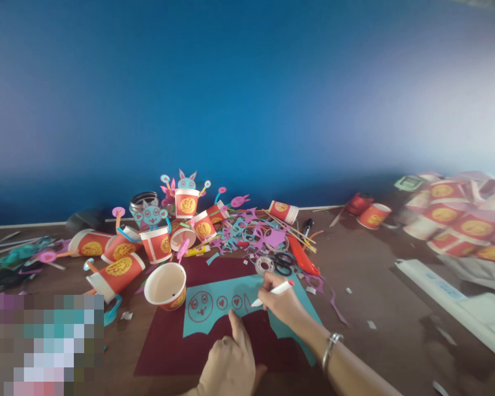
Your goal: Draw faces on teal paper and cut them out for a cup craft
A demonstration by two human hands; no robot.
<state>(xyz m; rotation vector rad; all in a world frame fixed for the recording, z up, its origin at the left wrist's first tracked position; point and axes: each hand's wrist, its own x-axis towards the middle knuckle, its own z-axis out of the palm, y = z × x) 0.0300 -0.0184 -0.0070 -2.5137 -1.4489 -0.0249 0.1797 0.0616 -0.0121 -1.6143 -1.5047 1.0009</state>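
Observation:
Drawn in dark red on a blue sheet of paper [243, 283] are a round smiling face, two circles with hearts and a pointed shape. Its lower edge is cut in curves, and it lies on a dark red sheet [165, 349]. My right hand [278, 297] grips a white marker [268, 294] with a red end, its tip at the pointed shape. With the index finger stretched out, my left hand [231, 352] touches the paper's lower edge below the circles; its other fingers are curled. An upright paper cup [165, 286] stands at the paper's left corner.
Decorated red paper cups [119, 275] crowd the left. Paper scraps [247, 231], a tape roll [264, 265], black-handled scissors [284, 264] and a red cutter [304, 258] lie behind the sheet. Bagged cups [462, 214] and a white paper trimmer [449, 302] occupy the right.

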